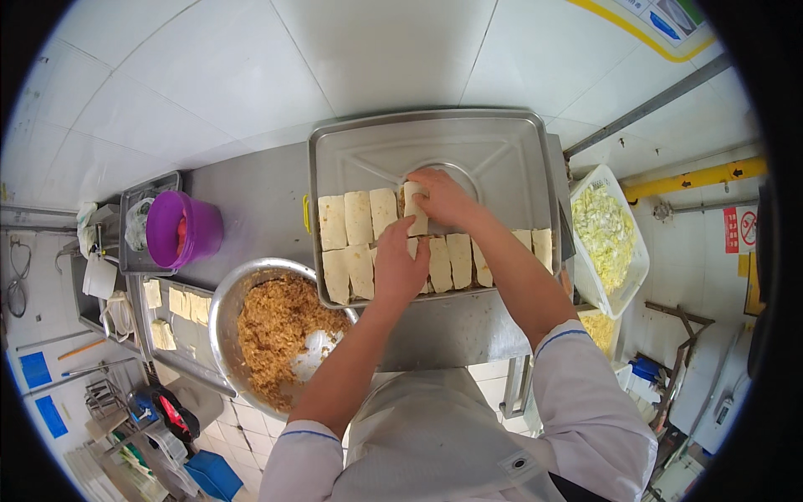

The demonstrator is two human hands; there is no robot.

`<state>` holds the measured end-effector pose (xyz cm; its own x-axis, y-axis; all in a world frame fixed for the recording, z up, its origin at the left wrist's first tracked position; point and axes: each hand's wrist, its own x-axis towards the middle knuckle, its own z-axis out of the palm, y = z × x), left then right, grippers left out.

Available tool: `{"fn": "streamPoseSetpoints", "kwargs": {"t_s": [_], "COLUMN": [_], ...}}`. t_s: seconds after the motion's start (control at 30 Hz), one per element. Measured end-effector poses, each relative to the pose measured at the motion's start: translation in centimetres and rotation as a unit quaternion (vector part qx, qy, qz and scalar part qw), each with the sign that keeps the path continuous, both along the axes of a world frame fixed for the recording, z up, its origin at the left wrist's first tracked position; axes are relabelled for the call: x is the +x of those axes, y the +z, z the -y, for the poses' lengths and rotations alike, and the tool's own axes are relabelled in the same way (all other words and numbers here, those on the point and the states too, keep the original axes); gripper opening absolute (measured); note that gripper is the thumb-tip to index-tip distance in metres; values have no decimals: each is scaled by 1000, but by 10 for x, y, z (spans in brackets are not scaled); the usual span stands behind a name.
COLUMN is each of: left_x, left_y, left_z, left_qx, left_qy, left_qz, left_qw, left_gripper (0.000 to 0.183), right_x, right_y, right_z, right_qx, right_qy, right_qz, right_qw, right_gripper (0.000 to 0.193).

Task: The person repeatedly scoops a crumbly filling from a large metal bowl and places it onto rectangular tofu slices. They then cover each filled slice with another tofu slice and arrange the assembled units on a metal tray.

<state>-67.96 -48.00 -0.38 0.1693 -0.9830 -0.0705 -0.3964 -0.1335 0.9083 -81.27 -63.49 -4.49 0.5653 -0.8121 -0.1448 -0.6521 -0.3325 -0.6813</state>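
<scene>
1. Filling is sitting nearest the person, a brown crumbly mix heaped in a round metal bowl (276, 335) at the table's near edge, just left of the forearms.
2. Left hand (398, 269) is pressing palm-down on the near row of rolls (360, 272) in the steel tray (502, 151); whether its fingers are pinching one cannot be told.
3. Right hand (443, 199) is reaching further in, fingers closing around one pale roll (416, 209) at the end of the far row, beside its neighbours.
4. That roll is looking soft and light, a thin wrapper likely to tear or unroll; holding it gently along its long sides, seam kept down, seems safest.
5. Further left, a purple bucket (186, 227) is standing well apart from the tray.
</scene>
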Motion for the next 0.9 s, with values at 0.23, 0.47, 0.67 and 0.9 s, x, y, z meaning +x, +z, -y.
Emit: {"fn": "streamPoseSetpoints", "kwargs": {"t_s": [0.23, 0.47, 0.67, 0.9], "left_x": [5, 14, 36, 103], "left_y": [-34, -40, -12, 30], "left_z": [12, 5, -38, -155], "left_qx": [-84, -101, -99, -65], "left_qy": [-62, -49, -10, 86], "left_qz": [362, 330, 256, 190], "left_qw": [926, 937, 961, 976], "left_gripper": [39, 39, 43, 43], "right_x": [3, 4, 27, 62], "right_y": [0, 10, 4, -10], "right_z": [-3, -9, -57, -97], "right_qx": [34, 87, -178, -95], "right_qy": [-1, -17, -84, -64], "right_qz": [27, 30, -44, -299], "right_qw": [999, 996, 979, 947], "right_gripper": [44, 49, 78, 81]}}
